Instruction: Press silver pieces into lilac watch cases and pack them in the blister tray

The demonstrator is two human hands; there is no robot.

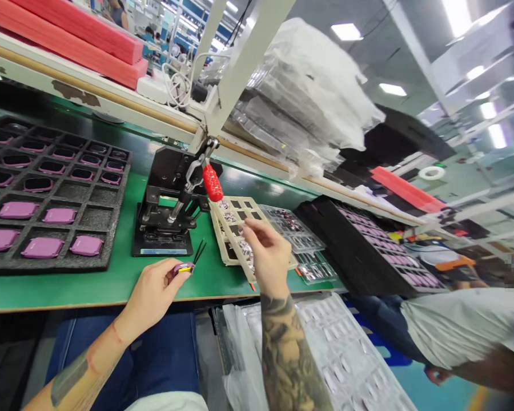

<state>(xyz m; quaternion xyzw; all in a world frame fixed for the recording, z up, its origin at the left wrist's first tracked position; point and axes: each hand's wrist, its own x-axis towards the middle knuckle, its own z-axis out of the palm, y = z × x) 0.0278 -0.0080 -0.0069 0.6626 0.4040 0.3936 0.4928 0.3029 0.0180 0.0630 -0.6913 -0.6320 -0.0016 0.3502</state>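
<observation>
- The left hand (pixel 160 285) is raised just in front of the green counter (pixel 89 288), its grip pinching a small purple case (pixel 180 268) with yellow showing along its side.
- That case is in front of the black press (pixel 165 208), whose red handle (pixel 213 182) leans toward the trays on the right.
- Black tweezers (pixel 200 251) show just beyond the case; I can't tell whether they touch it.
- The right hand (pixel 269 251) is over the beige tray (pixel 220 237), thumb and fingers drawn close; I cannot tell whether its grip pinches anything.
- Small shiny parts fill some of that tray's compartments, and clear trays (pixel 291 225) are just to its right.
- Left of the press, a dark foam tray (pixel 103 261) holds more cases: plain purple ones nearest, black-faced ones farther back.
- Red foam blocks (pixel 77 43) lie on the shelf above.
- A co-worker in a pale shirt (pixel 471 325) is off to the right.
</observation>
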